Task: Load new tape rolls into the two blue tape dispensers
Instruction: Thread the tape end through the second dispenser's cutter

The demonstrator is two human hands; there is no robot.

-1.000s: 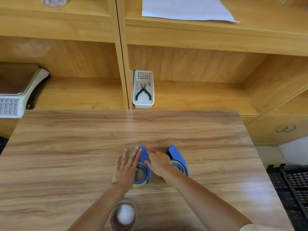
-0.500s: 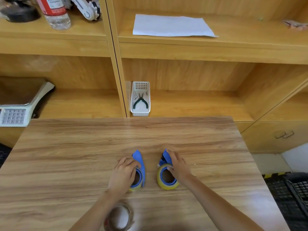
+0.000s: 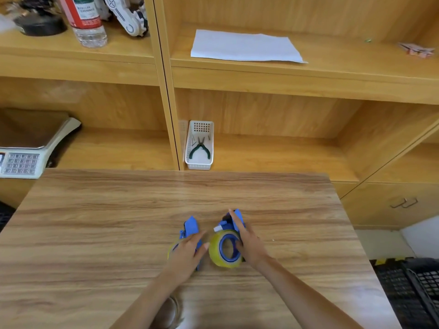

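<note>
Two blue tape dispensers stand side by side near the middle of the wooden table (image 3: 95,222). The left dispenser (image 3: 191,227) is partly covered by my left hand (image 3: 187,251), which rests over it; a yellowish tape roll edge (image 3: 171,248) peeks out at its left. The right dispenser (image 3: 234,222) carries a yellowish tape roll (image 3: 225,249) with a blue hub facing me. My right hand (image 3: 248,243) grips this dispenser from its right side, index finger stretched along the top.
A spent brown tape core (image 3: 172,312) lies at the table's near edge under my left forearm. Behind the table, shelves hold a white basket (image 3: 188,148) with pliers (image 3: 200,148), a scale (image 3: 35,143), a paper sheet (image 3: 244,46) and a bottle (image 3: 86,20). Black crates (image 3: 411,293) sit lower right.
The view tilted up, showing more shelf. My right hand shifted from the left dispenser to the right one and turned its roll face toward me. My left hand stays on the left dispenser.
</note>
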